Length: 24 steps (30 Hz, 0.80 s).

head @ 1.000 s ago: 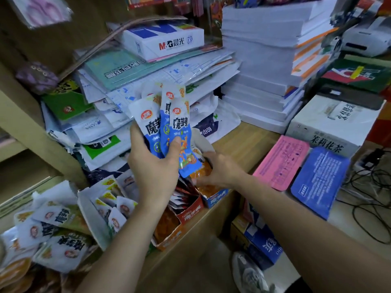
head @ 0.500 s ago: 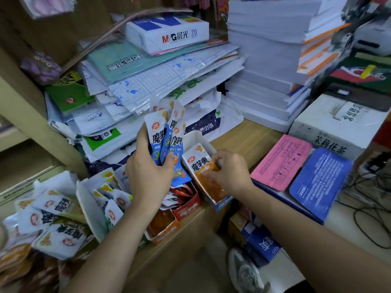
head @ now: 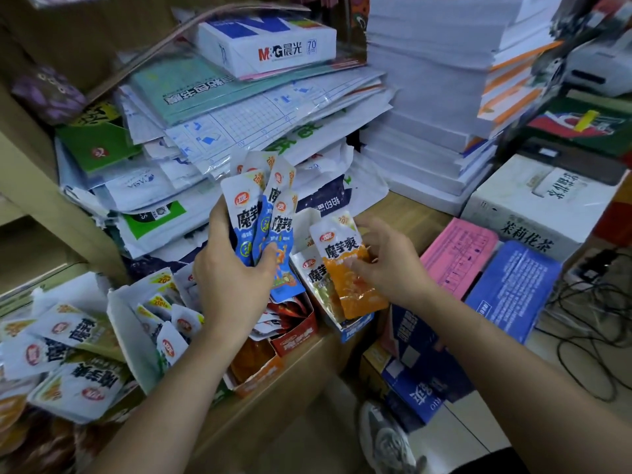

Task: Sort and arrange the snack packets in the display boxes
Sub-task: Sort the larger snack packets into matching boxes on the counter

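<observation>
Head view: left hand (head: 232, 282) grips blue packets (head: 247, 218); right hand (head: 390, 268) pinches an orange packet (head: 342, 254) (over its box (head: 354, 331)); best slid in flat, label forward.

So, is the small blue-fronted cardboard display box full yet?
Not full. The blue-fronted cardboard box shows one white-and-olive packet and the orange packet pinched by the right hand; its white back wall stands bare above.

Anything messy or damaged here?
Yes. Loose packets lie heaped at far left, outside any box. The orange box at the shelf edge looks crumpled and torn open. The blue box sits tilted, its corner apparently overhanging the edge.
</observation>
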Available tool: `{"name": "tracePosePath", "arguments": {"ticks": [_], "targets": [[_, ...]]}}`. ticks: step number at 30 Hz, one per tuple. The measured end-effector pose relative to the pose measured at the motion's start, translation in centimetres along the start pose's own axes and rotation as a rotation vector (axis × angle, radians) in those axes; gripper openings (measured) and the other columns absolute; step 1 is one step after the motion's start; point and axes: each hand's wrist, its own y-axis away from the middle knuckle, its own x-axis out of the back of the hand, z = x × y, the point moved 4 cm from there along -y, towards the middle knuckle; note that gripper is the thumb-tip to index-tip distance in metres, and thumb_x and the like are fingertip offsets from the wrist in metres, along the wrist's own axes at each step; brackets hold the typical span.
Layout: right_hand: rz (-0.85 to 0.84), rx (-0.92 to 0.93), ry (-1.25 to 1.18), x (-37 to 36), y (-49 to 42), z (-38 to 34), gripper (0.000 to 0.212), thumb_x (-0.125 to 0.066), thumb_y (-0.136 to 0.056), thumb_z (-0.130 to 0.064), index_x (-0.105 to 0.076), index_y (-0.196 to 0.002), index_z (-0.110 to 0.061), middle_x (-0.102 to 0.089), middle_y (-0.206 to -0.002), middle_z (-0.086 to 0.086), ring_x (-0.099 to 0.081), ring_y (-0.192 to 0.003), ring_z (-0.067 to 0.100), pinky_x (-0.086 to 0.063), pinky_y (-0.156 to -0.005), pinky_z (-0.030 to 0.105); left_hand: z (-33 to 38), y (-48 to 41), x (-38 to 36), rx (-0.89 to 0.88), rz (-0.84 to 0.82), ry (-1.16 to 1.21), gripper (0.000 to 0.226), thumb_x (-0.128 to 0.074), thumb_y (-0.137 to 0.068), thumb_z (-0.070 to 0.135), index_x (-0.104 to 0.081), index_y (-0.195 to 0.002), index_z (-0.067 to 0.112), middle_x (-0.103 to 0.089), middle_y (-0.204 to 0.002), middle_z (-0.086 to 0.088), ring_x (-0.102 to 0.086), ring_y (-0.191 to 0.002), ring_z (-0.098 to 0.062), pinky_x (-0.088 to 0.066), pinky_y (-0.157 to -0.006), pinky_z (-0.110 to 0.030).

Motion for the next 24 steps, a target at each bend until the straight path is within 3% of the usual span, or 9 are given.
{"name": "tracePosePath", "arguments": {"ticks": [3, 5, 8, 10, 15, 18, 20, 24], "targets": [[0.038, 0.013, -0.146, 0.2, -0.2, -0.3, 0.020, -0.073, -0.091, -0.008, -0.067, -0.110, -0.013, -0.077, -0.091, -0.002, -0.073, -0.075, 0.020, -0.063, -0.065, 0.040, -0.7, -0.1, 0.0, 0.019, -0.024, 0.096, 0.065, -0.083, -0.078, 0.008, -0.053, -0.135, 0.017, -0.057, -0.101, 0.039, -0.058, -0.087, 0.023, -0.040, -0.073, 0.003], [0.074, -0.024, -0.326, 0.8, -0.2, -0.8, 0.012, -0.071, -0.091, -0.006, -0.067, -0.102, -0.010, -0.077, -0.088, 0.002, -0.074, -0.074, 0.021, -0.062, -0.066, 0.035, -1.1, -0.4, -0.1, 0.053, -0.033, 0.163, 0.063, -0.085, -0.077, 0.007, -0.054, -0.131, 0.018, -0.061, -0.102, 0.035, -0.060, -0.091, 0.020, -0.045, -0.077, -0.002], [0.060, -0.043, -0.647, 0.7, -0.3, -1.9, 0.015, -0.068, -0.091, -0.004, -0.065, -0.106, -0.003, -0.077, -0.096, 0.011, -0.074, -0.082, 0.026, -0.062, -0.074, 0.037, -1.3, -0.7, -0.1, 0.121, -0.058, 0.281, 0.058, -0.086, -0.076, 0.005, -0.055, -0.121, 0.025, -0.068, -0.104, 0.026, -0.067, -0.095, 0.009, -0.054, -0.083, -0.022], [0.014, -0.029, -0.744, -0.7, -0.3, -2.8, 0.016, -0.067, -0.091, -0.002, -0.064, -0.107, -0.001, -0.076, -0.096, 0.014, -0.073, -0.081, 0.023, -0.061, -0.072, 0.034, -1.3, -0.7, -0.2, 0.142, -0.099, 0.359, 0.055, -0.084, -0.077, 0.001, -0.055, -0.113, 0.030, -0.072, -0.101, 0.022, -0.070, -0.094, 0.003, -0.055, -0.080, -0.023], [0.100, 0.006, -0.469, -3.5, -0.6, -3.5, 0.016, -0.076, -0.089, -0.020, -0.071, -0.103, -0.013, -0.075, -0.097, 0.010, -0.068, -0.083, 0.022, -0.060, -0.074, 0.040, -0.9, -0.2, -0.3, 0.157, -0.151, 0.482, 0.055, -0.084, -0.078, 0.006, -0.056, -0.120, 0.028, -0.074, -0.110, 0.014, -0.072, -0.103, -0.009, -0.059, -0.084, -0.030], [0.080, 0.064, -0.410, -3.7, -0.6, -4.5, 0.018, -0.078, -0.088, -0.022, -0.072, -0.103, -0.014, -0.074, -0.086, 0.016, -0.068, -0.072, 0.020, -0.058, -0.067, 0.039, -0.3, -0.2, 0.0, 0.123, -0.120, 0.409, 0.068, -0.090, -0.071, 0.009, -0.053, -0.125, 0.029, -0.071, -0.112, 0.018, -0.068, -0.103, 0.004, -0.054, -0.081, -0.014], [0.062, 0.082, -0.314, -3.1, -0.9, -4.5, 0.026, -0.081, -0.085, -0.028, -0.072, -0.107, -0.016, -0.075, -0.084, 0.009, -0.071, -0.075, 0.018, -0.058, -0.069, 0.037, -0.5, -0.2, 0.1, 0.125, -0.068, 0.377, 0.070, -0.091, -0.070, 0.006, -0.052, -0.124, 0.029, -0.068, -0.111, 0.021, -0.067, -0.099, 0.008, -0.052, -0.079, -0.011], [0.083, 0.161, 0.382, -1.1, -1.9, -2.4, 0.049, -0.081, -0.078, -0.047, -0.067, -0.123, -0.032, -0.060, -0.113, -0.001, -0.052, -0.104, 0.020, -0.045, -0.090, 0.034, -1.3, -0.3, 0.7, 0.116, 0.053, 0.271, 0.065, -0.089, -0.073, 0.011, -0.052, -0.124, 0.027, -0.068, -0.109, 0.018, -0.069, -0.100, -0.002, -0.054, -0.085, -0.022]]}}
